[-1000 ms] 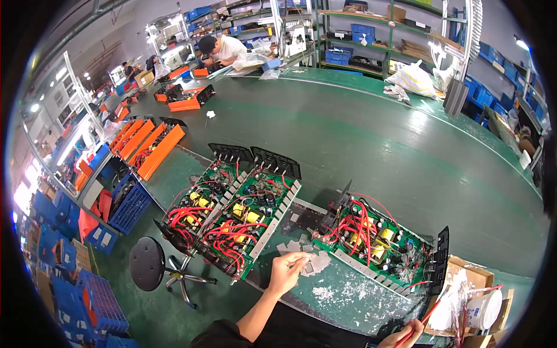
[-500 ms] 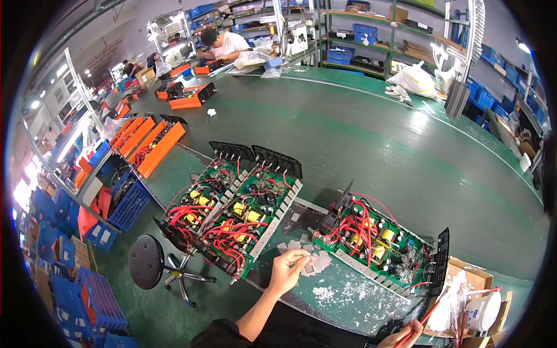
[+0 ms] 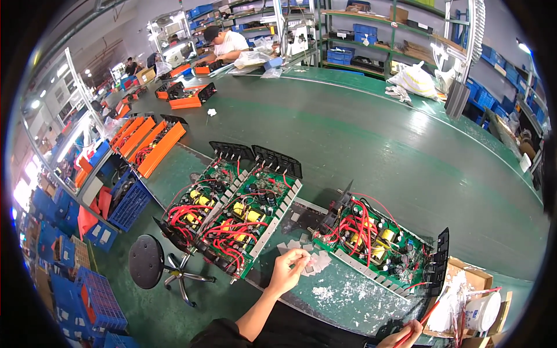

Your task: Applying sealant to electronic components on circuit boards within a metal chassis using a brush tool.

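Note:
My left hand (image 3: 284, 272) is closed in a pinch over a loose pile of thin grey square pads (image 3: 319, 264) on the bench. What its fingertips hold, if anything, is too small to make out. Low on the right, my right hand (image 3: 401, 336) grips a slim red stick (image 3: 430, 313) that slants up toward an open cardboard box. Just beyond the pads lies a circuit board assembly (image 3: 371, 238) with red wires, yellow-wrapped coils and a black end panel. Two similar board assemblies (image 3: 249, 211) lie side by side to the left of my left hand.
The cardboard box (image 3: 473, 272) at right holds white paste and a white tub (image 3: 483, 311). White smears mark the green bench (image 3: 342, 296). Orange housings (image 3: 154, 148) stand at left, near a black stool (image 3: 146, 262). Across the wide green surface (image 3: 371, 133), a person (image 3: 227, 45) works.
Both my hands and the boards stay practically where they were. Across the surface, the other person's head and arms have shifted slightly.

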Action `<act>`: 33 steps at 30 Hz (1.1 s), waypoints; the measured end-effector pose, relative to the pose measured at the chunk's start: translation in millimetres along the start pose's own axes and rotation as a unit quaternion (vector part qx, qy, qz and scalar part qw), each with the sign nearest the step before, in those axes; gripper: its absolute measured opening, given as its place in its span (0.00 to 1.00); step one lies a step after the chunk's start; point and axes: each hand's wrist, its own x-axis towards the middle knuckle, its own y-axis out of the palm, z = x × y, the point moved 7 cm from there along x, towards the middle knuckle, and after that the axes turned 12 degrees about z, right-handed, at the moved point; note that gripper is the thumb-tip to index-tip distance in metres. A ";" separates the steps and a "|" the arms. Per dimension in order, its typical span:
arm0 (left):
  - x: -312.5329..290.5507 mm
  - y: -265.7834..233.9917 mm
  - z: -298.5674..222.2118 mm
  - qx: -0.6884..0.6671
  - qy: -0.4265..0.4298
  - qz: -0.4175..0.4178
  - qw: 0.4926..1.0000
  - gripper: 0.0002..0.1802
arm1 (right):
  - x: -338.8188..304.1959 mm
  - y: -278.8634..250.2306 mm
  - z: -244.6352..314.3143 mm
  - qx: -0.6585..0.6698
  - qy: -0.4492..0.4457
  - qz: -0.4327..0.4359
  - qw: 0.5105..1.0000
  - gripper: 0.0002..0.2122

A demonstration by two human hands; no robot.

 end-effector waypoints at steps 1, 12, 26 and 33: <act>0.3 0.5 -1.4 -0.001 0.000 0.001 1.000 0.04 | -5.3 3.8 -27.7 0.080 -0.034 0.024 0.996 0.15; 2.0 0.6 4.2 -0.001 0.003 0.006 1.000 0.04 | -16.9 15.3 -78.2 0.221 -0.241 0.022 0.945 0.15; -2.0 -1.3 -5.4 -0.007 0.022 0.002 1.000 0.05 | 11.4 -7.3 53.8 0.044 -0.059 -0.090 0.993 0.12; 0.7 0.8 -2.8 -0.014 0.012 0.007 1.000 0.04 | 14.4 -10.3 65.5 0.074 -0.083 -0.108 0.988 0.10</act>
